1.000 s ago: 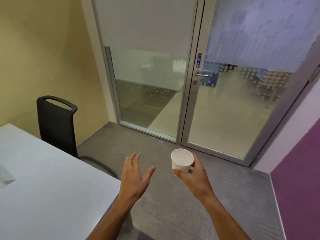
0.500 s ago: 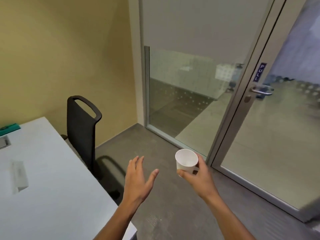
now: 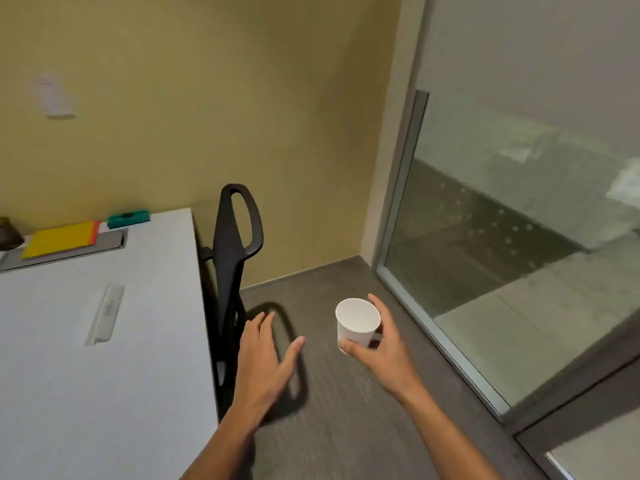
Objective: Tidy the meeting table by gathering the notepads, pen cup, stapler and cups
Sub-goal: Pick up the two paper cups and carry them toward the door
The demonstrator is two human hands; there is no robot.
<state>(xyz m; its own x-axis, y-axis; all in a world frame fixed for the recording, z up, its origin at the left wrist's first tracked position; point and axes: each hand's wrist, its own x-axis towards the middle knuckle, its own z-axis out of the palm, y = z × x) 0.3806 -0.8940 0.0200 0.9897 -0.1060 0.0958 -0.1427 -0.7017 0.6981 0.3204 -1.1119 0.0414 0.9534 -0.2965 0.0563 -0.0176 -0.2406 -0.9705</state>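
The right hand [image 3: 382, 348] grips a white paper cup [image 3: 357, 322], thumb across the near side and fingers curled round the far side, holding it upright with its open mouth up, out over the grey carpeted floor [image 3: 346, 410]. The left hand [image 3: 265, 358] holds nothing; its fingers are straight and lightly spread, palm down, hovering just beside the edge of the white rectangular meeting table [image 3: 86, 393].

Between that hand and the table stands a black plastic chair [image 3: 230, 258] with a loop-shaped opening in its backrest, pushed close to the table's edge. On the tabletop lies a flat pale wrapped strip [image 3: 105, 313], well apart from the things at the far end. There a yellow notepad with an orange edge [image 3: 60, 239] rests on a grey recessed panel [image 3: 110, 241], and a green stapler [image 3: 129, 218] lies just beyond it near the yellow wall [image 3: 207, 116]. A dark object [image 3: 8, 233] at the left border is cut off and too blurred to tell. To the right stands a glass partition [image 3: 519, 220] in a metal frame.
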